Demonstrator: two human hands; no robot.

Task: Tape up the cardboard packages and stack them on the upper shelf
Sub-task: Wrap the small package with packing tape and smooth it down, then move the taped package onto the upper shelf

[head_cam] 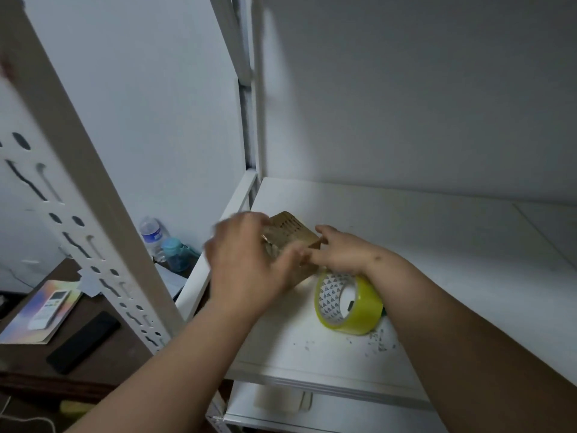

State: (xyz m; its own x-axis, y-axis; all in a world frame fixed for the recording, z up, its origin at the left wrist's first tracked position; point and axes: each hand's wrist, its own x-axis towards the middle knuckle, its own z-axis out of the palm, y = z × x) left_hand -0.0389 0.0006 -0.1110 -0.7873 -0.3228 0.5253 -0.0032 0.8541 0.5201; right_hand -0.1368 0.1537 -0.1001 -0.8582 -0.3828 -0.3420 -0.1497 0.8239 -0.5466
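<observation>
A small brown cardboard package (292, 234) lies on the white shelf board (421, 245), near its left edge. My left hand (246, 260) is blurred and wraps over the package's near left side, fingers curled round it. From the right, my right hand (337, 250) holds the package's near right corner with its fingertips. A yellow-green roll of tape (348, 303) stands on its edge just in front of the package, under my right wrist. Much of the package is hidden by both hands.
A slotted white upright (84, 214) rises at the left front, another post (254, 89) at the back corner. Small dark crumbs (374, 339) lie near the shelf's front edge. Beyond the shelf, a brown table (103, 348) carries bottles (153, 237), a remote (46, 309) and a black phone (82, 345).
</observation>
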